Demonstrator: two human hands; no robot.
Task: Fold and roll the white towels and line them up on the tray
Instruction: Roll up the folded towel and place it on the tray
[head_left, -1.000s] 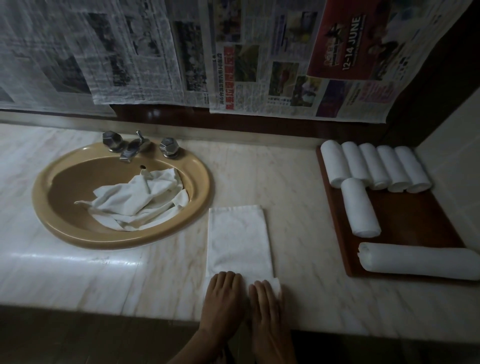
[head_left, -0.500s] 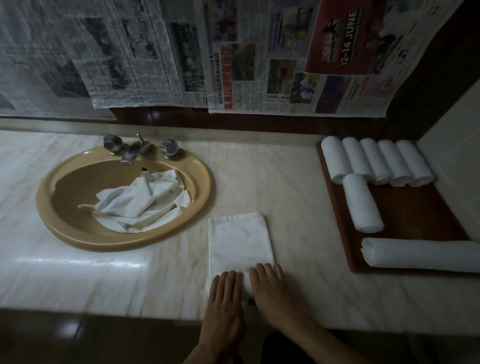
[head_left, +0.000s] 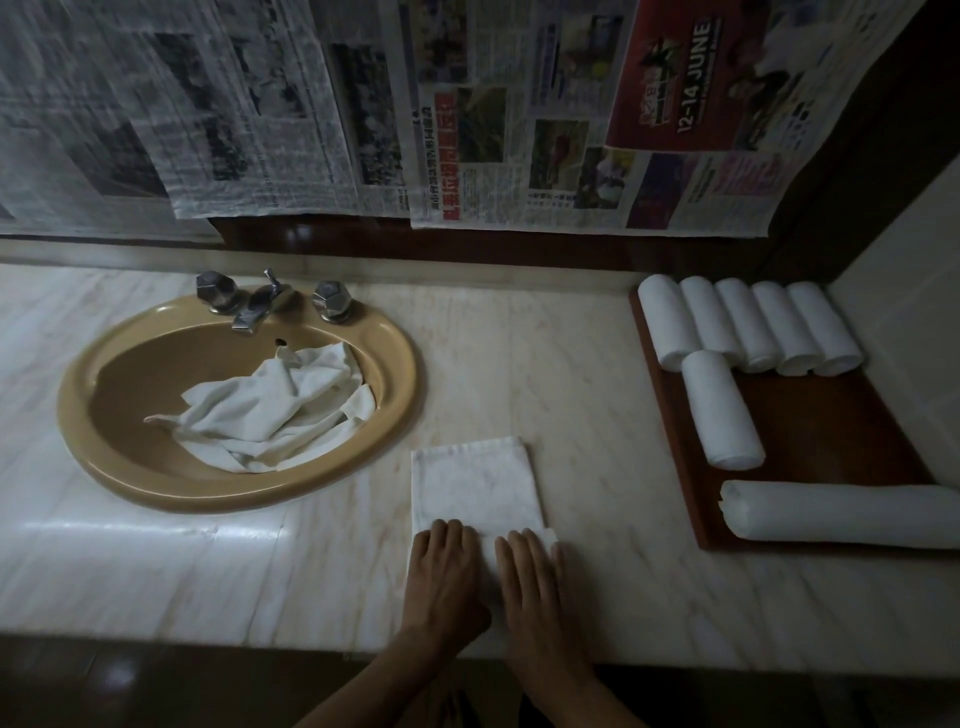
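A folded white towel (head_left: 475, 483) lies as a narrow strip on the marble counter, its near end rolled up. My left hand (head_left: 445, 577) and my right hand (head_left: 532, 587) press side by side, fingers straight, on that roll at the counter's front. At the right a dark wooden tray (head_left: 831, 431) carries several rolled towels (head_left: 748, 325) in a row at its far end, one roll (head_left: 723, 410) in front of them, and a longer roll (head_left: 841, 519) lying crosswise near its front edge. Loose white towels (head_left: 270, 410) lie crumpled in the sink.
A tan oval sink (head_left: 156, 478) with a metal tap (head_left: 260, 304) sits at the left. Newspaper sheets (head_left: 467, 114) hang on the wall behind. A pale tiled wall (head_left: 914, 322) closes the right side next to the tray.
Both hands have pushed the roll forward along the towel. The flat part of the strip is shorter than a second ago.
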